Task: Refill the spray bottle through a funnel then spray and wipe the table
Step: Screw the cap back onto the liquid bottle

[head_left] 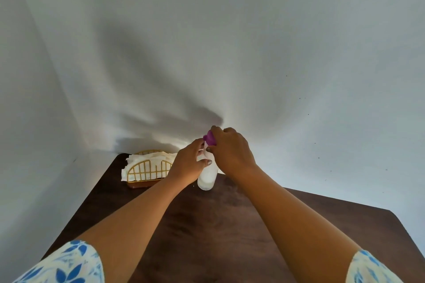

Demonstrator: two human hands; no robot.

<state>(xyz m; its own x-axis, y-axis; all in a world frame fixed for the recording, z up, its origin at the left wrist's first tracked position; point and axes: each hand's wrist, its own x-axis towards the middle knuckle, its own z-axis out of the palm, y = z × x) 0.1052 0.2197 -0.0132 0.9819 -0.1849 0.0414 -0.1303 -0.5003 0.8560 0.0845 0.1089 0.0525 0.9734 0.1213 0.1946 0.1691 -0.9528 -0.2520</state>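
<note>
A frosted white spray bottle (207,178) stands upright near the far edge of the dark wooden table (207,225). My left hand (187,165) wraps around the bottle's upper part from the left. At its top, my right hand (232,151) closes over the purple spray head (210,138). Whether the head sits on the neck or is lifted off is hidden by my fingers. No funnel is in view.
A gold wire holder (147,171) stuffed with white paper napkins (149,158) stands on the table's far left, just left of the bottle. White walls close in behind and to the left. The table's right corner is at the right edge.
</note>
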